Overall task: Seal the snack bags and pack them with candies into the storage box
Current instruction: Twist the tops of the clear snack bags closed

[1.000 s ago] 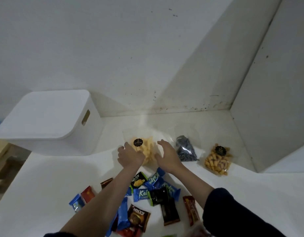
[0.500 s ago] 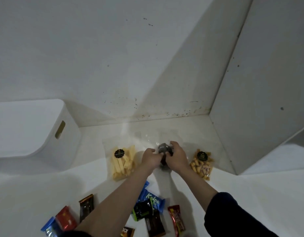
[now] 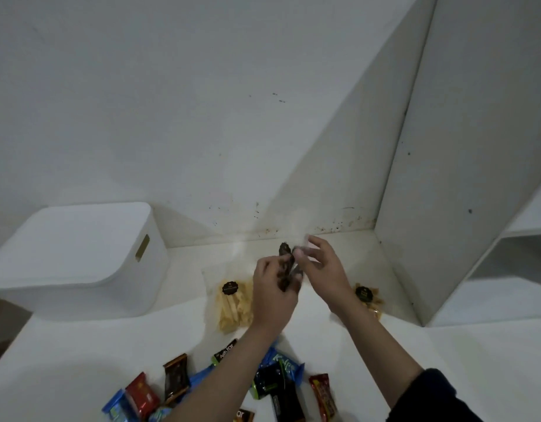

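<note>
At centre frame both hands hold the dark snack bag (image 3: 288, 266) lifted clear of the white counter (image 3: 80, 360). The left hand (image 3: 272, 295) is wrapped around its lower, filled body; the right hand (image 3: 319, 269) pinches the clear upper flap between thumb and fingertips. The bag's long axis stands near upright, its mouth toward the upper right, so the right hand is nearer the seal. Contents look dark and lumpy; the film is blurred. The storage box (image 3: 74, 257), lid on, sits at left, well apart.
</note>
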Available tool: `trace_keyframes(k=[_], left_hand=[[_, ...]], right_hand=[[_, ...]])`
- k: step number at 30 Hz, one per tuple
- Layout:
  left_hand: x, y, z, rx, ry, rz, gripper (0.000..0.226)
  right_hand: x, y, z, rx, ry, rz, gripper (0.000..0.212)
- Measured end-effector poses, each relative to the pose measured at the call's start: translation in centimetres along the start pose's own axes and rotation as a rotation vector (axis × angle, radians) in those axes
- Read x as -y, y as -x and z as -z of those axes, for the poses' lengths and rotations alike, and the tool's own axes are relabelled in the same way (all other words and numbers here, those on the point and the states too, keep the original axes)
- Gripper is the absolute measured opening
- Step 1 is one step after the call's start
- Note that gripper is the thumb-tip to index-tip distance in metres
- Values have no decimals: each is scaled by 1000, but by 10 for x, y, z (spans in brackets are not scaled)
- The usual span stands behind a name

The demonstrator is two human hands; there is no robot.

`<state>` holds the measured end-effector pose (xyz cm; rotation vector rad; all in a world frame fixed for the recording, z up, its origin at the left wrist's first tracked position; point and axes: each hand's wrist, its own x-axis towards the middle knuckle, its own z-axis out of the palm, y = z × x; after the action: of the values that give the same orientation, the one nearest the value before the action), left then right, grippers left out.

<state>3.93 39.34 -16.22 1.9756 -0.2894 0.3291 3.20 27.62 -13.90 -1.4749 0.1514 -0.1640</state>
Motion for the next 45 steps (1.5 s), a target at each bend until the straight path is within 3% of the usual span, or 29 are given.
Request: trace_keyframes(k=[3,6,8,11,14,16,19,25,40,45], left_hand=[[-22,10,13,44,-113,-221,44],[-38,18,30,66,-34,-289,41],[-45,18,41,1,26,-249,35],[-64,7,58,-60,133,-21,35],[-88,-11,74,59,385,246,37],[-99,-19,81,169,524,332,27],[-110,-17,86,170,560,276,7],[-122,-7,90,157,527,203,8],[-135,3,106,129,611,166,7],[-137,7,109,109,614,150,17]], right_hand=[[30,8,-5,-83,-53,21,29],[54,17,0,-157,-104,21,25],[65,26,7,-124,-106,12,29],[77,40,16,-24,-76,-19,34],[85,52,20,88,-21,-33,38],[87,60,22,149,11,-27,39],[92,69,24,146,71,-2,35],[111,69,28,-131,-114,173,7],[132,85,26,-114,-200,264,14],[134,87,21,-108,-239,287,23]])
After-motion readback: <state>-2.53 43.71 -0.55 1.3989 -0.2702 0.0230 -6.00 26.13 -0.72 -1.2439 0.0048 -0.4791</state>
